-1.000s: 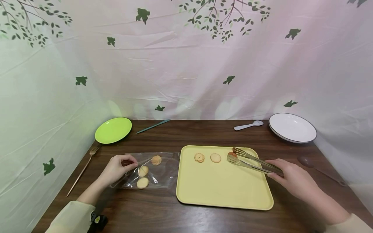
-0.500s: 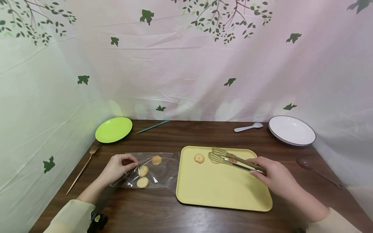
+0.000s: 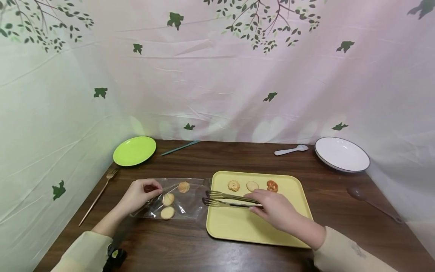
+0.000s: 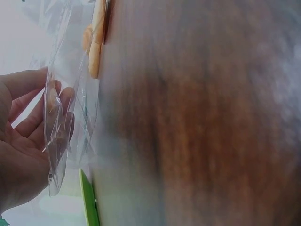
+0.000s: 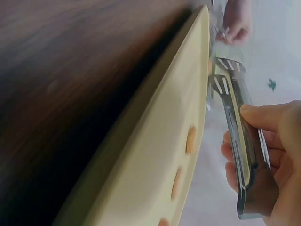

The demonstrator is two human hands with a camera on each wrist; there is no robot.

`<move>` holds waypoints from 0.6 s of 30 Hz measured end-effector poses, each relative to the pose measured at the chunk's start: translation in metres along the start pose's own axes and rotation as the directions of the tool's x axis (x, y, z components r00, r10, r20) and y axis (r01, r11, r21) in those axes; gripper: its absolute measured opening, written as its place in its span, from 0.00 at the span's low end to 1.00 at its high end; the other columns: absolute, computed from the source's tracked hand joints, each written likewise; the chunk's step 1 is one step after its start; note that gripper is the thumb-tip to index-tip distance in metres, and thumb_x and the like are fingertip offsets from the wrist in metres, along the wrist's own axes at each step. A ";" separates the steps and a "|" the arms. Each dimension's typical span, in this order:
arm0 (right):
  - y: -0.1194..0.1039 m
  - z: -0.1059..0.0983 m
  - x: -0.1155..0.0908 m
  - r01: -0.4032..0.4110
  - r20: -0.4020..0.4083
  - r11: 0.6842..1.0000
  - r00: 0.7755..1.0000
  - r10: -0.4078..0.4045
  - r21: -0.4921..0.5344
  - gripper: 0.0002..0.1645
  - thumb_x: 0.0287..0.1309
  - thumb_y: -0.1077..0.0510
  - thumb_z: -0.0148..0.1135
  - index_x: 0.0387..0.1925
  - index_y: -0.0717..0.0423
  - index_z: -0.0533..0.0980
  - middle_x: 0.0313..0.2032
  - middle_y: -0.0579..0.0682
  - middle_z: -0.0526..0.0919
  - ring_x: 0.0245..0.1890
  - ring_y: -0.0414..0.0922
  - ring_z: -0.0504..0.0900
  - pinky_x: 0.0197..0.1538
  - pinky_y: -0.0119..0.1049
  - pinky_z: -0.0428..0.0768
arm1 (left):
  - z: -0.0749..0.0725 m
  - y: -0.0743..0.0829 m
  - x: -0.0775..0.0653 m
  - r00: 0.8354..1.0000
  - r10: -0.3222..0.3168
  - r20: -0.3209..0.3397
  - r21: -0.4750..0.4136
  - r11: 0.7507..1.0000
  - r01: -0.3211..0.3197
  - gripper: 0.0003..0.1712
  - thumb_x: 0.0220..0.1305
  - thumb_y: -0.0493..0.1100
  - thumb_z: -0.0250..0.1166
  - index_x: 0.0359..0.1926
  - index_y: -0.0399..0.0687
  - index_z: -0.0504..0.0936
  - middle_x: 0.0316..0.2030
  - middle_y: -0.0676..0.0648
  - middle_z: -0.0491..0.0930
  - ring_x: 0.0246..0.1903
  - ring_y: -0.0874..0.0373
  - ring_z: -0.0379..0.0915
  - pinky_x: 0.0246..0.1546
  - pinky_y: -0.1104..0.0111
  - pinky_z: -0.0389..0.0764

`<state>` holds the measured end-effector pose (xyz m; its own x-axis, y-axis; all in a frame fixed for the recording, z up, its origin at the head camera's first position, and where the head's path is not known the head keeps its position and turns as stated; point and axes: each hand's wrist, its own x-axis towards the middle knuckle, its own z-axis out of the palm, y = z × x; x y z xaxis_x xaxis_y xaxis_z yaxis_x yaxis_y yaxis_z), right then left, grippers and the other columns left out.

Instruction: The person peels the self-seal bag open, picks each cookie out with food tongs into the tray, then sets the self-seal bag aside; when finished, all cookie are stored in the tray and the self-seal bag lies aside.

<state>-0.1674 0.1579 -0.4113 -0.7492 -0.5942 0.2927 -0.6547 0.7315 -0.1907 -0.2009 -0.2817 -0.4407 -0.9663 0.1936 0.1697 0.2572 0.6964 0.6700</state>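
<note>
My left hand (image 3: 137, 196) pinches the edge of a clear plastic bag (image 3: 195, 202) lying at the left of the tray. Inside the bag are a swirled cookie (image 3: 184, 187) and two round cookies (image 3: 167, 212). In the left wrist view the bag's mouth (image 4: 59, 127) stands up around the fingers. Metal tongs (image 3: 231, 199) are gripped by my right hand (image 3: 276, 209) above the yellow tray (image 3: 238, 232). Their slotted tips reach over the tray's left rim, parted, with nothing between them. On the tray lie a flower-shaped cookie (image 3: 233, 185), an oval cookie (image 3: 252, 186) and a pretzel (image 3: 272, 186).
A green plate (image 3: 134, 151) and a teal knife (image 3: 180, 147) lie at the back left, a copper fork (image 3: 98, 197) at the left edge. At the back right are a pale spoon (image 3: 291, 150) and a white plate (image 3: 342, 154). A brown ladle-like spoon (image 3: 357, 194) lies at the right.
My right hand has moved left with the tongs, from over the pretzel to the tray's left rim. The pretzel stays on the tray. The left hand holds still at the bag.
</note>
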 end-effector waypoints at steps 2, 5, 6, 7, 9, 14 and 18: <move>-0.005 0.004 0.007 0.019 0.003 1.000 1.000 -0.019 -0.020 0.19 0.53 0.51 0.68 0.49 0.45 0.79 0.47 0.45 0.83 0.48 0.43 0.81 0.40 0.42 0.80 | 0.000 0.000 0.000 1.000 0.002 0.001 0.001 1.000 -0.002 0.04 0.56 0.46 0.70 0.30 0.54 0.84 0.30 0.59 0.82 0.32 0.64 0.77 0.33 0.71 0.76; -0.012 0.010 0.017 0.048 -0.003 0.998 0.999 -0.049 -0.050 0.19 0.52 0.50 0.69 0.48 0.44 0.79 0.46 0.42 0.83 0.46 0.41 0.81 0.39 0.39 0.80 | 0.000 0.001 0.001 1.000 0.003 0.004 -0.002 1.000 -0.003 0.04 0.56 0.46 0.70 0.30 0.54 0.84 0.30 0.59 0.82 0.32 0.64 0.77 0.33 0.71 0.76; -0.014 0.012 0.021 0.058 -0.005 0.997 0.998 -0.059 -0.058 0.19 0.52 0.50 0.69 0.48 0.44 0.79 0.44 0.41 0.83 0.44 0.40 0.81 0.38 0.38 0.80 | 0.000 0.001 0.001 1.000 0.002 0.005 -0.005 1.000 -0.002 0.04 0.56 0.46 0.70 0.29 0.54 0.84 0.30 0.58 0.82 0.32 0.64 0.77 0.32 0.71 0.76; -0.016 0.014 0.024 0.066 -0.003 0.996 0.998 -0.066 -0.061 0.19 0.51 0.51 0.70 0.48 0.44 0.79 0.44 0.40 0.83 0.43 0.40 0.81 0.37 0.38 0.80 | 0.000 0.001 0.001 1.000 0.001 0.005 -0.007 1.000 -0.001 0.03 0.56 0.46 0.70 0.29 0.55 0.83 0.29 0.58 0.82 0.32 0.64 0.77 0.32 0.71 0.76; -0.020 0.018 0.030 0.075 0.007 0.995 0.997 -0.074 -0.066 0.20 0.51 0.50 0.70 0.48 0.45 0.79 0.43 0.41 0.83 0.42 0.41 0.81 0.37 0.39 0.79 | 0.001 0.001 0.001 1.000 -0.002 0.007 -0.012 1.000 0.002 0.03 0.56 0.45 0.70 0.29 0.55 0.83 0.29 0.58 0.82 0.31 0.63 0.76 0.32 0.71 0.76; -0.030 0.025 0.043 0.046 0.065 0.997 0.997 -0.042 -0.058 0.25 0.51 0.48 0.69 0.51 0.48 0.77 0.45 0.44 0.82 0.45 0.43 0.81 0.42 0.40 0.80 | 0.001 0.002 0.001 1.000 -0.013 0.014 -0.022 1.000 0.013 0.03 0.56 0.46 0.70 0.30 0.55 0.83 0.29 0.57 0.81 0.30 0.63 0.76 0.30 0.71 0.75; -0.038 0.030 0.050 0.019 0.085 0.999 0.996 -0.015 -0.051 0.27 0.52 0.47 0.69 0.53 0.52 0.76 0.47 0.47 0.81 0.48 0.44 0.80 0.46 0.40 0.79 | 0.001 0.002 0.000 1.000 -0.019 0.013 -0.023 1.000 0.019 0.03 0.56 0.45 0.70 0.29 0.55 0.83 0.29 0.57 0.81 0.30 0.62 0.76 0.29 0.71 0.75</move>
<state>-0.1826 0.0904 -0.4176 -0.7453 -0.6312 0.2148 -0.6629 0.7361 -0.1369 -0.2008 -0.2798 -0.4404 -0.9707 0.1896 0.1475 0.2383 0.6836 0.6898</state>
